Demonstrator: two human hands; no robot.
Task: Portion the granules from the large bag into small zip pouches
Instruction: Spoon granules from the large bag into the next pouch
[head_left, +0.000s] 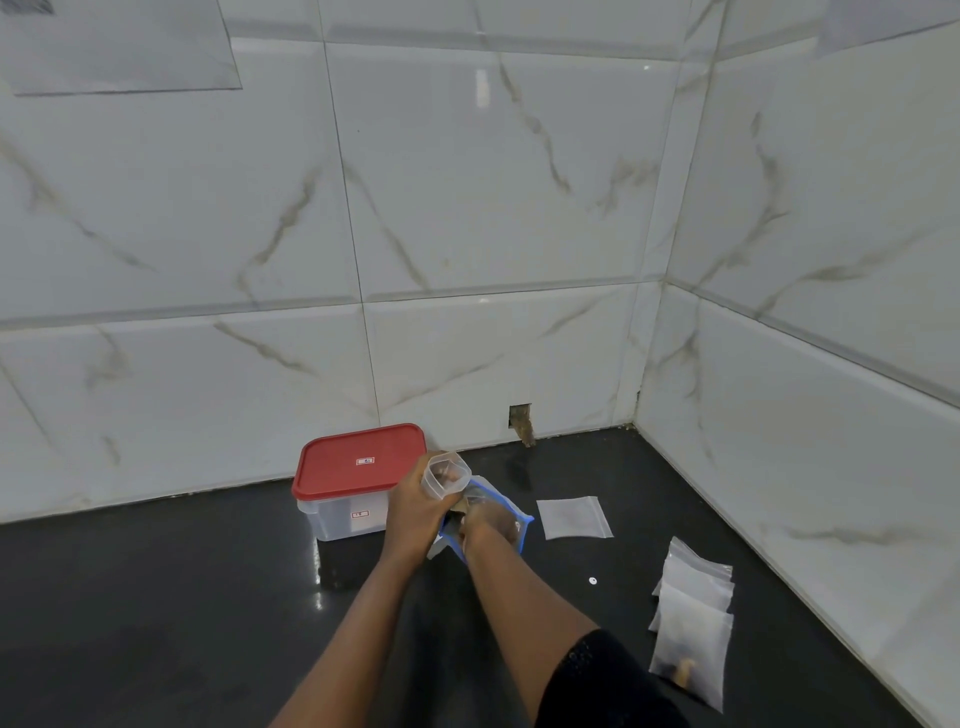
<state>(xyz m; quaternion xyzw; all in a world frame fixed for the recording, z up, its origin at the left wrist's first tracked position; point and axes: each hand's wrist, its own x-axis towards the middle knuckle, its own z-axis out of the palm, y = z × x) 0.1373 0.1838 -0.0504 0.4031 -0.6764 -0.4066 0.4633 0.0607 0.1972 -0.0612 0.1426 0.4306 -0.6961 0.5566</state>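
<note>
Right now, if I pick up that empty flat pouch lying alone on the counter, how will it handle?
The empty pouch lies flat and thin, so it is probably very light and floppy. On the glossy dark counter it may slide rather than lift; pinching an edge likely helps.

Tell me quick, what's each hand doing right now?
Left hand: grips an open small pouch.
Right hand: inside the large bag; grip cannot be told.

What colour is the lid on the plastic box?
Red lid, clearest in the head view.
</note>
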